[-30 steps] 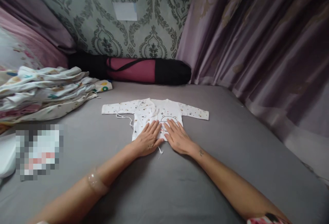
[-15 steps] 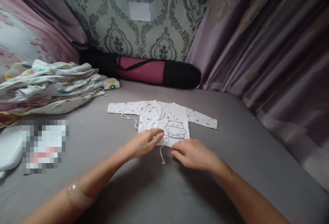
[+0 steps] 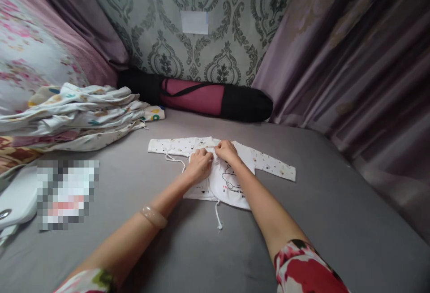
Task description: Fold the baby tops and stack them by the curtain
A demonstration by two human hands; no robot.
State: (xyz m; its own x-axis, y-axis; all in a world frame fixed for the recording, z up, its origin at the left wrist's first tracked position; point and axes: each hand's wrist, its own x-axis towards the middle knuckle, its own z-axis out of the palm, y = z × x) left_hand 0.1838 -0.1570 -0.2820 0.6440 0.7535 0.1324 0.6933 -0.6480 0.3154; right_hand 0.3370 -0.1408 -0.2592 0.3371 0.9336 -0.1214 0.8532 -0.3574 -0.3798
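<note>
A small white baby shirt (image 3: 247,196) lies spread on the grey bed sheet, both dotted sleeves stretched out sideways. Its front carries a cartoon hippo print, partly covered by my right arm. Both hands are at the shirt's upper middle, close together. My left hand (image 3: 200,164) has its fingers curled and closed on the front by the chest; what exactly they pinch is hidden. My right hand (image 3: 226,151) pinches the fabric near the neckline. White tie strings hang loose, one (image 3: 218,217) below the bottom hem and another (image 3: 176,158) under the left sleeve.
Folded patterned clothes (image 3: 87,114) are piled at the left. Closer to me lie a white object with a metal ring (image 3: 16,203) and a pixelated item (image 3: 69,194). A black and maroon long bag (image 3: 198,98) rests along the wall, with purple curtains (image 3: 319,60) at the right.
Both hands have moved up from the shirt's bottom hem to its neckline area and closed there. The view has shifted slightly, and the hem now shows more fully.
</note>
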